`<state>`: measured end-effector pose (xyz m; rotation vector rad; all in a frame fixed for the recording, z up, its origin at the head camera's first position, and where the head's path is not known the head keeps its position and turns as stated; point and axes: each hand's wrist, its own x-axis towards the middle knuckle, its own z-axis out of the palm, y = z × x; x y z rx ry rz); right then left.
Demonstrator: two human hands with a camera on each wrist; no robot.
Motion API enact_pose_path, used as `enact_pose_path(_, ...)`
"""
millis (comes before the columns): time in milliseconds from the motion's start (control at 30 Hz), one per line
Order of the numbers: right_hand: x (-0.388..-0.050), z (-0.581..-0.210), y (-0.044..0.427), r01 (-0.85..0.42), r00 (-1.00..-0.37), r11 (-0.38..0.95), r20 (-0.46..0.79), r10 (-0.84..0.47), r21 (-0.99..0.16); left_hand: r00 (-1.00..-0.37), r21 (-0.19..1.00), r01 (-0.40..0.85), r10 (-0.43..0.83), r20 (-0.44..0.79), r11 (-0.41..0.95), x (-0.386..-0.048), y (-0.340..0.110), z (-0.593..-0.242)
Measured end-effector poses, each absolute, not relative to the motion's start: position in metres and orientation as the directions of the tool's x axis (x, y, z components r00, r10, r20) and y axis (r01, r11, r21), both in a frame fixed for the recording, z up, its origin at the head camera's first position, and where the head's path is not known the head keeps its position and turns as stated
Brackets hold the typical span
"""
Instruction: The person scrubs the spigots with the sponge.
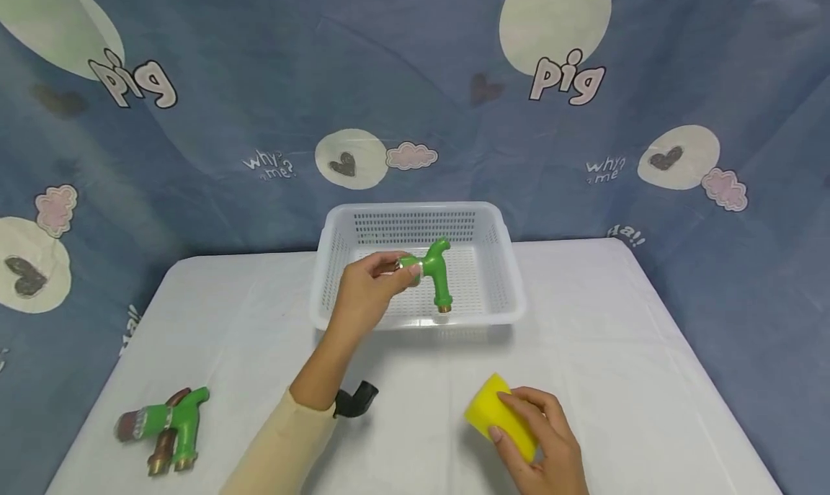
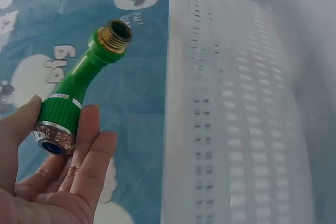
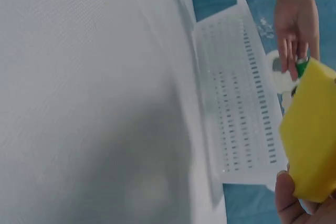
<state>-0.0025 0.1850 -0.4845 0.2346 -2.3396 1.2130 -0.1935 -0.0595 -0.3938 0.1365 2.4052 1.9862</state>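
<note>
Green tap [image 1: 436, 268] held up in the left hand [image 1: 369, 286], over the basket as the head view has it. Largest first: blue cloth backdrop [image 1: 415, 48] hangs behind everything, printed with pale balloons, hearts, pink clouds and the word "pig". White-covered table [image 1: 622, 351] in front of it. White plastic basket [image 1: 389, 323], slotted walls, stands toward the far edge, near the cloth. Cream sleeve [image 1: 279, 448] on the left arm. Left hand pinches the tap by its ribbed handle, thumb on one side, fingers on the other; brass threaded end points down in the head view, well apart from the fingers. Right hand [image 1: 547, 444], nearer the front edge, pinches a yellow sponge [image 1: 489, 408] between thumb and fingers, block tilted, shadow on the cover beside it. At the table's left side, a second green tap [image 1: 186, 423] lies across a brown tap [image 1: 163, 450], the two touching, brass ends toward the front. Smallest: black bent piece [image 1: 353, 403] beside the left cuff; cannot tell what it is.
</note>
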Motion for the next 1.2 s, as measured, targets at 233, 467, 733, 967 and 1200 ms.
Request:
enact_pose_path(233,0.003,-0.489,0.185,-0.267,-0.883,0.582,0.437,0.172,-0.768,-0.980,0.976,-0.114,0.139,-0.140,0.185,-0.244,-0.032,-0.412)
enact_pose_path(467,0.008,-0.494,0.184,-0.204,-0.908,0.595,0.378,0.183,-0.777,-0.943,0.898,-0.261,0.105,-0.316,0.353,-0.263,-0.016,-0.438)
enact_pose_path(733,0.008,-0.494,0.183,-0.180,-0.926,0.596,0.339,0.166,-0.783,-0.943,0.780,-0.174,0.126,-0.307,0.601,-0.270,0.006,-0.446)
enact_pose_path(967,0.011,-0.504,0.179,-0.213,-0.899,0.619,0.400,0.180,-0.756,-0.925,0.638,-0.150,0.121,-0.361,0.755,-0.273,0.021,-0.447)
enact_pose_path(1200,0.011,-0.505,0.178,-0.162,-0.909,0.632,0.364,0.204,-0.758,-0.907,0.539,-0.063,0.177,-0.381,0.840,-0.278,0.028,-0.449)
